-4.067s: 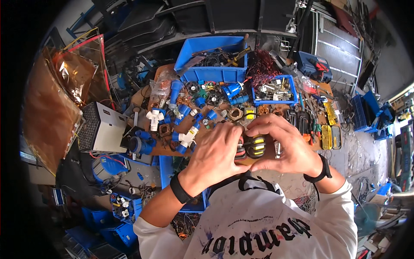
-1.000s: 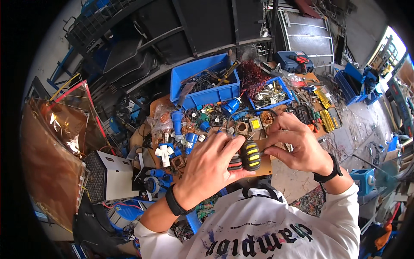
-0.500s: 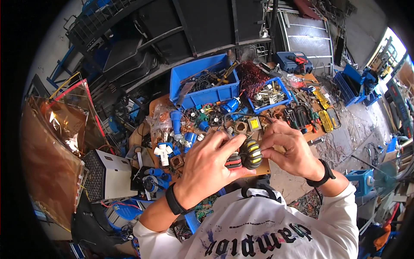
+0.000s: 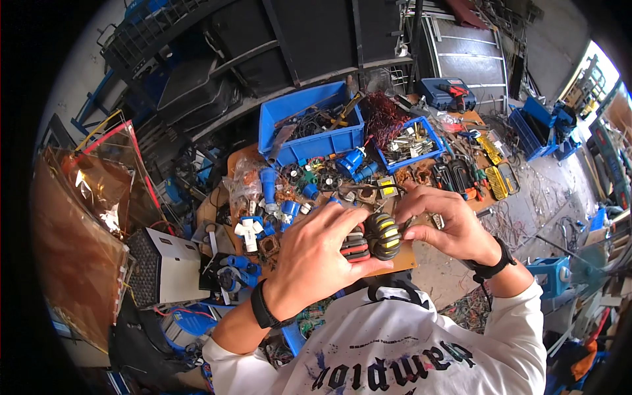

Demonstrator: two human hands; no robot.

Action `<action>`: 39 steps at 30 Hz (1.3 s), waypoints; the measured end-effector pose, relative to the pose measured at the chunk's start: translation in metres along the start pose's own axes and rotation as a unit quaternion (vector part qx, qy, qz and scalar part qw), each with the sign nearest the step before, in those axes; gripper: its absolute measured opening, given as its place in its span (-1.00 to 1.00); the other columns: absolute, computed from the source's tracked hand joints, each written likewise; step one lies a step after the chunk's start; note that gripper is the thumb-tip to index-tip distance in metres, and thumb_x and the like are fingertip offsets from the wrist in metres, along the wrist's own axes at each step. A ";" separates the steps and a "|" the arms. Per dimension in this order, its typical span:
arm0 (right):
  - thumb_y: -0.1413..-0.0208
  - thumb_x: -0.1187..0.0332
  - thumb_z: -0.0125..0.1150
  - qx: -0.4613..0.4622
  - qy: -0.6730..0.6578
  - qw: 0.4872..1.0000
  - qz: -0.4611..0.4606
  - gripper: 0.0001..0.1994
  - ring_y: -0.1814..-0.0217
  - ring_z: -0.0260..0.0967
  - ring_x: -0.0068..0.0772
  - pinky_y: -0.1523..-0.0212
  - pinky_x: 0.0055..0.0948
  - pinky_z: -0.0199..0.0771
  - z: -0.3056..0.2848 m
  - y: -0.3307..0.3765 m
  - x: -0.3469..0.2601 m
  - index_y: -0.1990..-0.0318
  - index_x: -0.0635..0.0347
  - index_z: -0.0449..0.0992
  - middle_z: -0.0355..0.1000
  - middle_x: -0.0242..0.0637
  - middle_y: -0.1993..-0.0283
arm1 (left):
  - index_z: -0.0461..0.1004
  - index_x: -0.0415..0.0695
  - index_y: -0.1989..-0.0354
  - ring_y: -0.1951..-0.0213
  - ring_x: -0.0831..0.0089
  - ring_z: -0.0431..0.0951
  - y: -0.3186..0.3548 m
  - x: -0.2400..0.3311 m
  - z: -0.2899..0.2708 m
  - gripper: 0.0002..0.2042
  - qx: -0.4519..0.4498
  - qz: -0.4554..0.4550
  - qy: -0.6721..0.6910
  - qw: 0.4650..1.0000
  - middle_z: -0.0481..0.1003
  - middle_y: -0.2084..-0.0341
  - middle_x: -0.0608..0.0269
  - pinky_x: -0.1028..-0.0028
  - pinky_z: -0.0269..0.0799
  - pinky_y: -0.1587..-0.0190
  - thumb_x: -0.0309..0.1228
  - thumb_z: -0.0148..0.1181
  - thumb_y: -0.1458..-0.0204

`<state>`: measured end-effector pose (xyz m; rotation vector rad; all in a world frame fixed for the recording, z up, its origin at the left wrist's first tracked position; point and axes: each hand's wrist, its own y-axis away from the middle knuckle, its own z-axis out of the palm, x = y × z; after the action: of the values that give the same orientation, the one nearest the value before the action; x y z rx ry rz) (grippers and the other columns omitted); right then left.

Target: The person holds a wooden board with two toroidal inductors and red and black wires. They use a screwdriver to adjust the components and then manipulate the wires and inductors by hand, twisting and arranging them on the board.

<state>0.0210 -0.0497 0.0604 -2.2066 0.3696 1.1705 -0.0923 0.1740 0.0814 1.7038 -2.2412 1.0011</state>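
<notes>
My left hand [image 4: 319, 243] is wrapped round a rounded black piece with yellow bands [image 4: 383, 236], its thumb below and fingers above. A black-and-grey part with a red stripe [image 4: 355, 246] sits against it inside the same grip; whether they are one object I cannot tell. At its right side my right hand [image 4: 447, 222] has thumb and forefinger pinched around a thin dark strand [image 4: 405, 226] beside the banded piece. Both hands hover over the near edge of a cluttered wooden table [image 4: 403, 258].
Blue fittings [image 4: 268, 184] and small parts cover the table. At the back stand a large blue crate [image 4: 316, 157] and a smaller blue tray [image 4: 416, 158] of metal pieces. Pliers [image 4: 454, 176], a yellow bit case [image 4: 497, 183] and a red drill [image 4: 457, 92] lie rightward.
My right hand has shifted slightly right and down, its fingers now more open around the strand. The dark cord arching above the hands has dropped lower. My left hand keeps its grip.
</notes>
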 end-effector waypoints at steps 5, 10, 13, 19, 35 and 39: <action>0.05 0.11 0.52 -0.002 0.114 0.992 -0.061 -0.37 -0.28 0.36 -0.04 -0.41 0.06 0.12 0.001 0.003 -0.008 -0.14 0.23 0.45 0.43 -0.11 -0.18 | 0.54 -0.12 0.17 0.34 0.17 0.60 0.001 0.001 0.003 -0.44 -0.009 -0.003 -0.023 1.000 0.52 0.35 0.20 0.27 0.52 0.29 -0.08 0.61 0.31; 0.13 0.02 0.57 -0.035 0.150 0.986 -0.057 -0.34 -0.24 0.43 -0.16 -0.46 0.20 0.00 0.013 -0.004 -0.014 -0.12 0.11 0.52 0.51 -0.23 -0.10 | 0.49 -0.14 0.16 0.32 0.14 0.59 0.003 0.003 0.007 -0.45 -0.011 0.008 -0.024 1.000 0.51 0.33 0.18 0.24 0.52 0.29 -0.20 0.62 0.32; 0.16 0.04 0.59 -0.024 0.127 0.990 -0.051 -0.37 -0.19 0.48 -0.19 -0.46 0.19 0.00 0.011 -0.002 -0.013 -0.08 0.10 0.55 0.56 -0.30 -0.02 | 0.48 -0.14 0.13 0.30 0.12 0.58 0.004 0.005 0.007 -0.42 -0.015 0.004 -0.035 0.999 0.51 0.31 0.16 0.24 0.52 0.26 -0.20 0.62 0.32; 0.19 0.23 0.65 -0.020 0.038 0.999 0.001 -0.46 -0.15 0.53 -0.20 -0.50 0.20 -0.07 0.004 0.002 -0.014 0.01 0.19 0.60 0.61 -0.21 0.01 | 0.47 -0.15 0.11 0.31 0.11 0.58 0.006 0.007 0.008 -0.44 0.007 0.040 -0.021 0.999 0.50 0.31 0.13 0.25 0.52 0.27 -0.21 0.61 0.27; 0.16 0.25 0.63 -0.014 0.001 0.998 0.054 -0.49 -0.11 0.56 -0.22 -0.53 0.17 -0.14 -0.005 0.004 -0.014 0.02 0.25 0.62 0.63 -0.21 0.05 | 0.46 -0.17 0.05 0.28 0.15 0.58 0.002 0.008 0.010 -0.42 0.011 0.067 -0.012 0.998 0.51 0.26 0.12 0.29 0.54 0.25 -0.24 0.61 0.23; 0.13 0.24 0.61 -0.019 -0.010 0.996 0.087 -0.50 -0.10 0.56 -0.24 -0.53 0.15 -0.13 -0.003 0.000 -0.016 0.01 0.25 0.62 0.63 -0.22 0.06 | 0.43 -0.15 -0.02 0.21 0.17 0.56 0.003 0.005 0.010 -0.40 -0.025 0.028 0.029 0.999 0.50 0.24 0.16 0.26 0.44 0.15 -0.22 0.57 0.19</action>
<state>0.0140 -0.0516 0.0746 -2.2302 0.5436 1.2990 -0.0943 0.1650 0.0750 1.5795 -2.2691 0.9858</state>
